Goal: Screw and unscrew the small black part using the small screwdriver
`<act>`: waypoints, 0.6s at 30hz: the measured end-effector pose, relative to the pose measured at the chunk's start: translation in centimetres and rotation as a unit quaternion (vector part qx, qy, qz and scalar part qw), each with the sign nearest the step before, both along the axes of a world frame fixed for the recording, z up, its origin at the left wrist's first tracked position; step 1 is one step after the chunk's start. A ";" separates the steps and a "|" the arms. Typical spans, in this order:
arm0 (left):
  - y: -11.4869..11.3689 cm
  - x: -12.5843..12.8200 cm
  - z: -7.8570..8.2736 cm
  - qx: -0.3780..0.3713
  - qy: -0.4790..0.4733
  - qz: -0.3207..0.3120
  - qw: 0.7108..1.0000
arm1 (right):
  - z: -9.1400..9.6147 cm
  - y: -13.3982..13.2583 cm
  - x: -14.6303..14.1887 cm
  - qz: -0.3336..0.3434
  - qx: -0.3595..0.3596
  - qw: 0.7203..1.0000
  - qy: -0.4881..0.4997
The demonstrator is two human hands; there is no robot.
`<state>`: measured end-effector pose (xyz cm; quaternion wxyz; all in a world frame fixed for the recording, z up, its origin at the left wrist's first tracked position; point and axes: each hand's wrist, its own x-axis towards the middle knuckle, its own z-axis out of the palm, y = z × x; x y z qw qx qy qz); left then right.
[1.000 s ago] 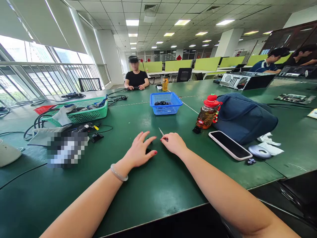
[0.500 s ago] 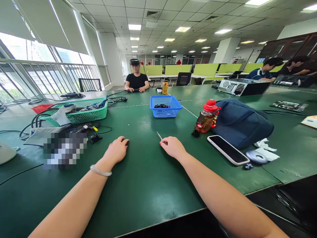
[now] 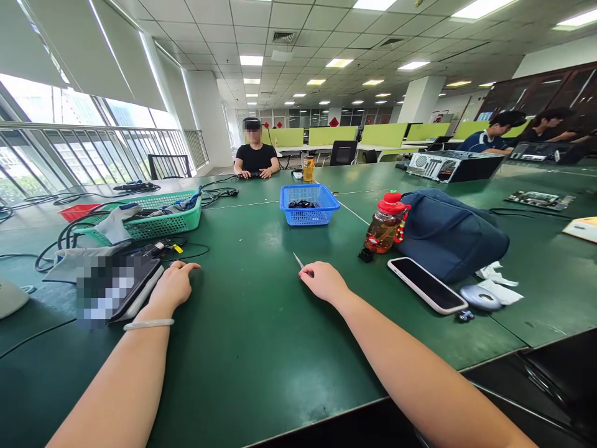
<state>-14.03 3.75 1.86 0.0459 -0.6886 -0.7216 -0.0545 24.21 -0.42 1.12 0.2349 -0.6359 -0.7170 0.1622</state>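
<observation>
My left hand (image 3: 171,287) is at the left over the table, beside a dark flat case (image 3: 148,280) with a light edge. Its thumb stretches to the right, apart from the fingers, which are partly hidden. A small black item seen there earlier is now covered by this hand. Nothing shows in its grasp. My right hand (image 3: 325,281) rests near the middle of the table, thumb and fingertips pinched. From that pinch a thin, pointed silver tool (image 3: 296,259) sticks out, aimed forward and left; its rear part is hidden by the hand.
A blue basket (image 3: 310,218) with black parts stands ahead; a green basket (image 3: 181,218) with gloves and cables lies left. Right are a red-capped bottle (image 3: 383,227), a navy bag (image 3: 459,230) and a phone (image 3: 426,285). Another person (image 3: 255,155) sits opposite.
My left hand has moved left, from the table's middle to the small black item by the dark case. My right hand still holds the pointed tool. The view has shifted slightly.
</observation>
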 end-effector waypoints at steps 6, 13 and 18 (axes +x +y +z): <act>0.1 -0.3 0.3 0.057 -0.029 0.028 0.998 | 0.1 -0.1 0.0 -0.003 -0.003 1.000 -0.001; -0.3 0.1 1.2 0.078 -0.044 0.049 0.995 | 0.0 0.0 0.0 -0.004 -0.009 1.000 0.013; -1.2 1.1 2.7 0.075 -0.022 0.112 0.991 | -0.1 0.1 0.1 -0.002 -0.004 1.000 0.017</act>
